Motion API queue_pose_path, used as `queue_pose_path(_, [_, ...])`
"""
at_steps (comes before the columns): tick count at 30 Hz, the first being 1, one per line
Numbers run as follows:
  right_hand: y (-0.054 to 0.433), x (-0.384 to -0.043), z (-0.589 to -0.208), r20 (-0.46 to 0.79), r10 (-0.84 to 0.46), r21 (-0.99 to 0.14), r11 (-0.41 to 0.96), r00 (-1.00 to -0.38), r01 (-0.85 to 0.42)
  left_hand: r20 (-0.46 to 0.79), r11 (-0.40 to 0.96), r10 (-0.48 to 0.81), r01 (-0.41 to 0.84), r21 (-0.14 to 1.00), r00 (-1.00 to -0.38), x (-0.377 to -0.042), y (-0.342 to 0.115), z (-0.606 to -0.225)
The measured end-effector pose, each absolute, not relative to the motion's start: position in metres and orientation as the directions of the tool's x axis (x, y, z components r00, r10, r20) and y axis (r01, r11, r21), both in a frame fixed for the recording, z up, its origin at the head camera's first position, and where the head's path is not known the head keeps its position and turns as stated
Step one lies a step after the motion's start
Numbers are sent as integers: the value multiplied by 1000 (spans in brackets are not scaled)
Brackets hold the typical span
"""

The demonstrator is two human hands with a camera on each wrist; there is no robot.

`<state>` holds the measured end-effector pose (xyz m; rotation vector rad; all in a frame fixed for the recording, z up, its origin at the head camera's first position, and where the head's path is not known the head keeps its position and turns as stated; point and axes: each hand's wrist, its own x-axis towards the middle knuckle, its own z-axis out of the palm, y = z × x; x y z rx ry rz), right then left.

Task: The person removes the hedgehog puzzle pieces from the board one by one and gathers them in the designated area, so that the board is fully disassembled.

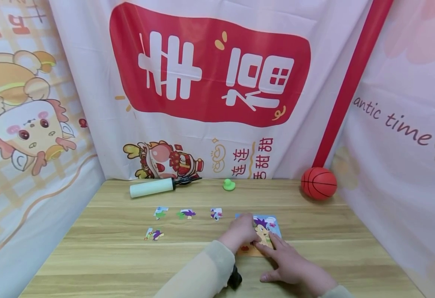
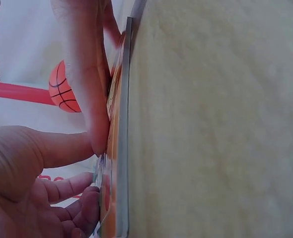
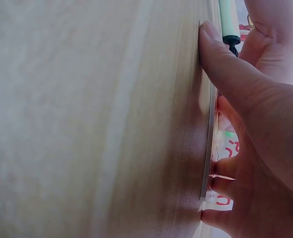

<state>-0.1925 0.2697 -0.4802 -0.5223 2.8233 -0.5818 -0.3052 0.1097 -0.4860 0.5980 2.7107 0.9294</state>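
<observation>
A jigsaw board (image 1: 265, 251) with a cartoon picture in purple, tan and blue lies at the table's right of centre. My left hand (image 1: 244, 229) is over its left part, thumb and curled fingers down at the surface. In the left wrist view they pinch a thin puzzle piece (image 2: 99, 171), largely hidden, against the picture. The right hand (image 1: 290, 263) rests on the board's lower right with fingers extended, its thumb on the wood. One right fingertip (image 2: 101, 144) meets the left thumb at the board.
Several loose puzzle pieces (image 1: 186, 214) lie left of the board on the wooden table (image 1: 109, 256). At the back are a pale hand pump (image 1: 152, 188), a green toy duck (image 1: 228, 185) and a small red basketball (image 1: 319, 183). Printed curtains (image 1: 210, 124) enclose the table.
</observation>
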Motion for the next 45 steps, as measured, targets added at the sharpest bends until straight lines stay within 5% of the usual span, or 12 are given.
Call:
queue_pose_path(24, [267, -196, -480, -175, -351, -416, 873, -920, -255, -7, 487, 363, 183, 854, -932, -325, 92, -483])
queue_pose_path(38, [270, -194, -484, -171, -342, -402, 880, -924, -251, 13, 652, 307, 221, 725, -951, -358, 10, -462])
queue_pose_path(45, [271, -195, -485, -179, -338, -407, 880, -924, -243, -97, 710, 283, 140, 690, -954, -355, -38, -465])
